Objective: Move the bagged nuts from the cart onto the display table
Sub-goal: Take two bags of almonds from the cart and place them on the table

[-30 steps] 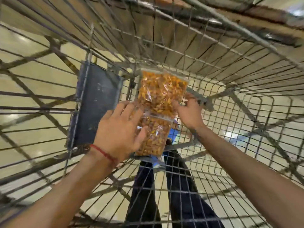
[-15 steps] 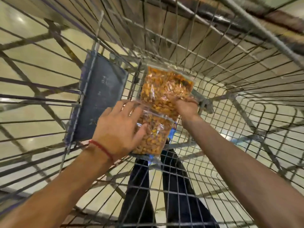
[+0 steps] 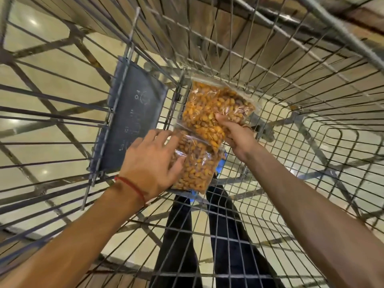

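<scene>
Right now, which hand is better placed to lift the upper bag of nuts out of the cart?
Right. The right hand already pinches the upper bag at its lower edge, thumb on top. The left hand lies on the lower bag, which the upper bag overlaps.

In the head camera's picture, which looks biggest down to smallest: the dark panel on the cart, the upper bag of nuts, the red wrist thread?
1. Dark panel
2. Upper bag of nuts, somewhat smaller, though its depth in the cart makes this unsure
3. Red wrist thread, clearly smallest
</scene>
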`<action>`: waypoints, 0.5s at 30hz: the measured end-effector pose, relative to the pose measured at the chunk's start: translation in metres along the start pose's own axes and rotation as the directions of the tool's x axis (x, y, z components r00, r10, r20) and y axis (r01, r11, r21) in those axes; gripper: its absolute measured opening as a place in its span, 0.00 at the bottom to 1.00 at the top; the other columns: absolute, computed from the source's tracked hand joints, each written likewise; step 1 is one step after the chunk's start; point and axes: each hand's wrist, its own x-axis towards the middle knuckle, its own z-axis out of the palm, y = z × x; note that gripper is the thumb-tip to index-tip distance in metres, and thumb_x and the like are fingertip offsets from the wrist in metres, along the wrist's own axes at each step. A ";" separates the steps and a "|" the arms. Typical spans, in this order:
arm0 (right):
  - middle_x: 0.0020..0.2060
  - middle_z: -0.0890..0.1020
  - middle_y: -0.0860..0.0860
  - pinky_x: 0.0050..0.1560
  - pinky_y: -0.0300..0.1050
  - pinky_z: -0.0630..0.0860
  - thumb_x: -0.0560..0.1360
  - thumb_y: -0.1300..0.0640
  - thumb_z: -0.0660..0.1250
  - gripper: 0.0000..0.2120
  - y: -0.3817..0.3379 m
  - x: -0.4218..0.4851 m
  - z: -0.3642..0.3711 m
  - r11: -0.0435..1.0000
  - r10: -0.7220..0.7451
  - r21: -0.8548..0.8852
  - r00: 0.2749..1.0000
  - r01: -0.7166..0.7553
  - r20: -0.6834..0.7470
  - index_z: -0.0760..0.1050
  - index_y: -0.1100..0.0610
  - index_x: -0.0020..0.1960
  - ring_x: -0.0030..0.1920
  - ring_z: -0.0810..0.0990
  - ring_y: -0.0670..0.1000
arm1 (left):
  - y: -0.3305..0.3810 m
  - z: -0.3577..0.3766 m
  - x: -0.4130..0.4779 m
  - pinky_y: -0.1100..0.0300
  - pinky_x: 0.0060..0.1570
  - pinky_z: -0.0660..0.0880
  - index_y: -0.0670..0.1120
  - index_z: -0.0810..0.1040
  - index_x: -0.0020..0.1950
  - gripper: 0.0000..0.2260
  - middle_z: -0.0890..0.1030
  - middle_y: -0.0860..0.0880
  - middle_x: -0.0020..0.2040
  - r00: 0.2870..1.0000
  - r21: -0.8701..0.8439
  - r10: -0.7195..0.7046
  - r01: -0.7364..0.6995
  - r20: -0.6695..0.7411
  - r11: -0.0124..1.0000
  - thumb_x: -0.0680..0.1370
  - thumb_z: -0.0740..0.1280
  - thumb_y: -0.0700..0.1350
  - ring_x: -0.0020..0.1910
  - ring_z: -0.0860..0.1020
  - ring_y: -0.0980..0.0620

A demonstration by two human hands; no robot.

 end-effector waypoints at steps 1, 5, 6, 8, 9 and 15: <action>0.55 0.89 0.51 0.54 0.46 0.84 0.74 0.53 0.80 0.23 0.002 0.000 -0.001 1.000 -0.019 0.001 1.000 0.019 0.005 0.80 0.58 0.65 0.55 0.89 0.50 | 0.001 0.000 -0.001 0.46 0.58 0.76 0.50 0.68 0.76 0.25 0.75 0.49 0.68 1.000 0.000 -0.002 0.002 0.000 1.000 0.82 0.55 0.61 0.66 0.73 0.47; 0.55 0.89 0.53 0.58 0.53 0.85 0.73 0.54 0.81 0.26 0.002 -0.009 -0.011 0.999 -0.043 0.006 0.998 0.042 0.038 0.79 0.60 0.67 0.55 0.89 0.53 | 0.008 0.001 -0.001 0.47 0.59 0.76 0.50 0.67 0.76 0.26 0.75 0.49 0.67 0.999 0.007 -0.025 0.024 0.023 1.000 0.83 0.54 0.61 0.66 0.73 0.48; 0.54 0.89 0.54 0.54 0.52 0.86 0.74 0.55 0.80 0.24 0.001 -0.014 -0.014 0.999 -0.027 0.026 0.999 0.026 0.048 0.80 0.61 0.67 0.53 0.90 0.54 | 0.010 0.001 -0.001 0.47 0.59 0.76 0.50 0.67 0.76 0.26 0.76 0.49 0.67 0.999 -0.002 -0.033 0.033 0.030 0.999 0.82 0.54 0.62 0.65 0.73 0.48; 0.53 0.89 0.57 0.44 0.48 0.86 0.78 0.56 0.76 0.18 0.000 -0.027 -0.022 0.998 -0.009 0.066 0.997 0.004 0.072 0.81 0.61 0.65 0.48 0.90 0.54 | 0.014 0.000 -0.002 0.47 0.59 0.76 0.50 0.67 0.76 0.27 0.76 0.49 0.67 0.996 -0.012 -0.057 0.058 0.063 0.998 0.81 0.53 0.62 0.65 0.72 0.48; 0.54 0.89 0.58 0.41 0.47 0.86 0.79 0.55 0.75 0.17 0.001 -0.034 -0.028 0.998 -0.010 0.062 0.997 0.005 0.079 0.81 0.61 0.64 0.46 0.90 0.55 | 0.016 -0.001 -0.002 0.48 0.59 0.75 0.50 0.66 0.76 0.27 0.76 0.49 0.67 0.995 -0.014 -0.064 0.065 0.080 0.998 0.81 0.52 0.62 0.65 0.72 0.48; 0.52 0.84 0.64 0.44 0.51 0.82 0.79 0.52 0.75 0.06 0.009 -0.079 -0.068 0.999 -0.039 0.027 0.984 0.035 0.172 0.87 0.53 0.52 0.45 0.82 0.60 | 0.037 0.001 -0.006 0.45 0.60 0.75 0.50 0.65 0.78 0.25 0.74 0.47 0.70 0.978 -0.153 -0.128 0.153 0.167 0.976 0.83 0.57 0.58 0.67 0.73 0.46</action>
